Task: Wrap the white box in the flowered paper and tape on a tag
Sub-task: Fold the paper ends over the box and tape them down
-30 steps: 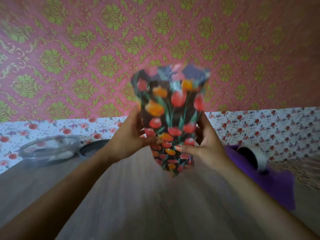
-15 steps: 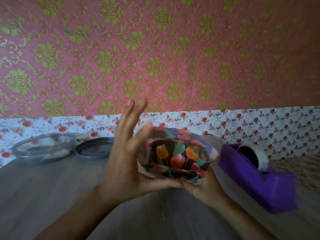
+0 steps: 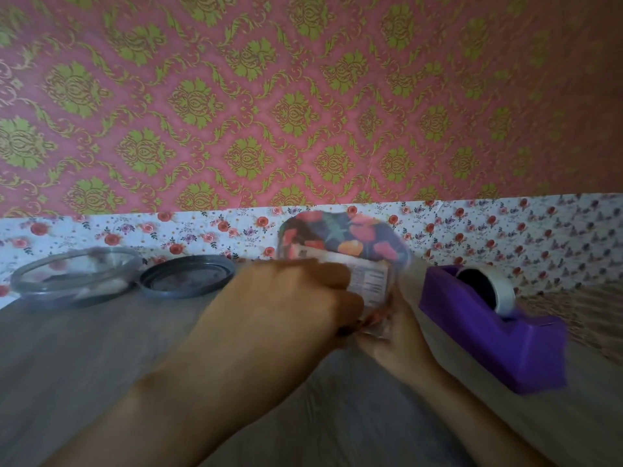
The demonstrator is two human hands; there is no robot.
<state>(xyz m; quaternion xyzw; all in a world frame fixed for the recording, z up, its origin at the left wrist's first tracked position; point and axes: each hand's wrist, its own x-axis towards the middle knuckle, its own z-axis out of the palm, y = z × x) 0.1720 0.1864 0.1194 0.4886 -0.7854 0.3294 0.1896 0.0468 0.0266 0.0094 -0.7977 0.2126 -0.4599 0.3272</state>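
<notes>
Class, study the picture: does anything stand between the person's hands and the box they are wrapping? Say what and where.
Nothing visible does. The left hand grips the box from the near side and the right hand holds it from below, flowered paper round its far side. The tape dispenser stands apart on the right.

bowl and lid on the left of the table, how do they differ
The bowl is clear and see-through; the lid is dark and opaque. The bowl has raised walls, while the lid lies flat and low. The bowl sits further left than the lid. Both are round and rest on the table.
</notes>
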